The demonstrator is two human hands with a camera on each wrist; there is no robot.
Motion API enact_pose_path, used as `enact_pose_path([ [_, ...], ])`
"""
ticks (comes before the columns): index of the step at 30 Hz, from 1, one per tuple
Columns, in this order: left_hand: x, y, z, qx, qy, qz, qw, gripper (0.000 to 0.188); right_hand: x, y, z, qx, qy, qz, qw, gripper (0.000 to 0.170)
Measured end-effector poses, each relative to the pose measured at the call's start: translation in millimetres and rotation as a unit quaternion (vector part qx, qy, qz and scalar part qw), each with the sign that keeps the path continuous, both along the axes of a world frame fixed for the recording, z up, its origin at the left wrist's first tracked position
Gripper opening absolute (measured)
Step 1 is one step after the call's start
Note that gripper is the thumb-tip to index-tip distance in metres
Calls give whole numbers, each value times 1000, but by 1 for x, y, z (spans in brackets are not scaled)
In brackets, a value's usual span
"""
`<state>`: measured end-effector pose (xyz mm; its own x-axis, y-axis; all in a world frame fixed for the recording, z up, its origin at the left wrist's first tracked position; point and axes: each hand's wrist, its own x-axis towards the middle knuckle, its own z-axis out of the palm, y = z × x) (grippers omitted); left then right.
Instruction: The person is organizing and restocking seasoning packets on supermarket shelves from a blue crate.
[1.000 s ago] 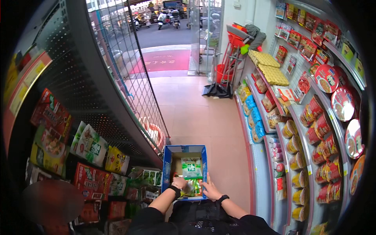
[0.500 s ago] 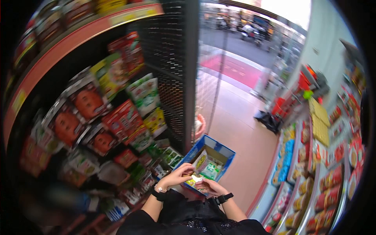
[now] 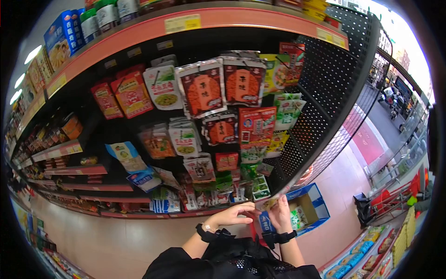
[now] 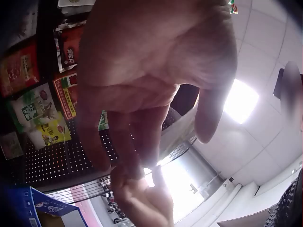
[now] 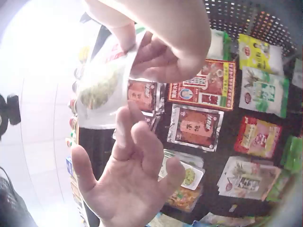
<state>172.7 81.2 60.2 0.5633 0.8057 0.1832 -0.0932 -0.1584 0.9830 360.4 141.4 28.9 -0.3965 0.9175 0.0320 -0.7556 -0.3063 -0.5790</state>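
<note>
White plastic packet with a green food picture [image 5: 102, 90] | raised before the hanging packets, outside the open blue cardboard box [image 3: 320, 204] | green-and-white packet [image 3: 298, 217] boxed, I judge the white one yet to be placed | right hand [image 5: 177, 35] pinches it, thumb on front | left hand [image 5: 135, 177] spread wide, palm up beside it; I can't tell contact

Shelf [image 3: 260, 17] with jars [image 3: 108, 17] and boxes [image 3: 59, 43]

Held packet [image 5: 102, 90] glossy plastic; perforated panel [image 3: 332, 83] matt metal; blue box [image 3: 320, 210] cardboard.
</note>
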Motion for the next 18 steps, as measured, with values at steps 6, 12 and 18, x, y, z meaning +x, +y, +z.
enact_pose_path([
  [6,-82,-30,16,-54,67,132,988,36,-90,-22,55,137,-141,-46,979,31],
  [12,-164,-44,33,-102,-1,242,965,25,-174,-31,76,245,-290,-70,923,7],
  [18,-213,-57,41,-124,-13,358,925,21,-231,-41,85,257,-306,-22,916,13],
])
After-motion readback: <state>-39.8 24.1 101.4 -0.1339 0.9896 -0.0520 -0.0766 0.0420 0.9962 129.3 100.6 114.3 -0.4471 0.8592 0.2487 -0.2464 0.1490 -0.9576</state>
